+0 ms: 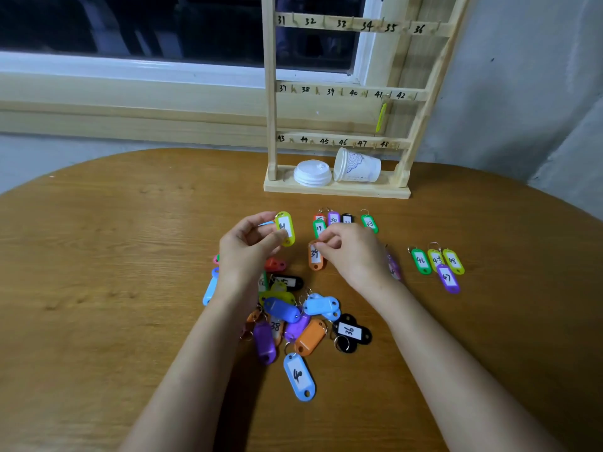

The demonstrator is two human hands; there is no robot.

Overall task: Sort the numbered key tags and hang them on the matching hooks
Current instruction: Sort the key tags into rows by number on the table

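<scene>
My left hand pinches a yellow-green key tag above the table, its label facing me. My right hand pinches the ring end of an orange tag marked 39 that lies on the table. A mixed pile of coloured tags sits below both hands, with a black 36 tag and a light blue tag at its near edge. The wooden hook rack stands behind, its rows numbered 31 to 48. One yellow-green tag hangs by hook 41.
Sorted tags lie in a row near the rack, among them the green 33 tag. Another group with the purple 47 tag lies at the right. A tipped paper cup and white lids rest on the rack's base. The round wooden table meets a window wall.
</scene>
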